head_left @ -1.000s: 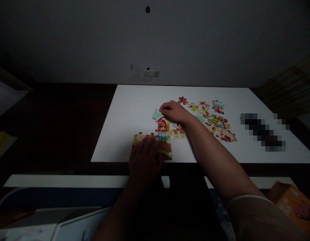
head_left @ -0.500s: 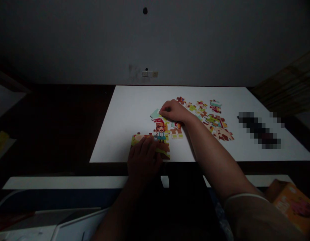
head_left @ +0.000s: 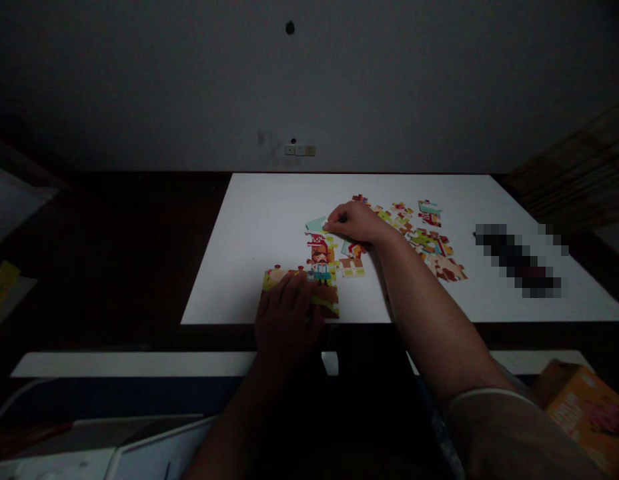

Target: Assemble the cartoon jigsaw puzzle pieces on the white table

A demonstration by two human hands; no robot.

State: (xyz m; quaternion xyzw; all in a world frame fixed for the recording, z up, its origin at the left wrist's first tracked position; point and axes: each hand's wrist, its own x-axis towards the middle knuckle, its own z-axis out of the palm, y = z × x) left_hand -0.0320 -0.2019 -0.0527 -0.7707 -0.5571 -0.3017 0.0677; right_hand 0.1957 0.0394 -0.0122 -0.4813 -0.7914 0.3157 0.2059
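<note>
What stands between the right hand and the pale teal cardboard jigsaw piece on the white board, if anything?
Nothing visible stands there: the right hand reaches the right edge of the pale teal cardboard jigsaw piece, with no other piece between them.

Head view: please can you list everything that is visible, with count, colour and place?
Wall: one, grey, at the back.
Switch plate: one, cream, low on the wall.
Table: one, dark, below the wall.
Board: one, white, on the table.
Puzzle section: one, multicoloured, near the board's front edge.
Loose pieces: many, multicoloured, right of the section.
Blurred object: one, dark, at the board's right.
Box: one, orange, lower right.
Left hand: one, resting on the section.
Right hand: one, among the pieces, beyond the section.
</note>
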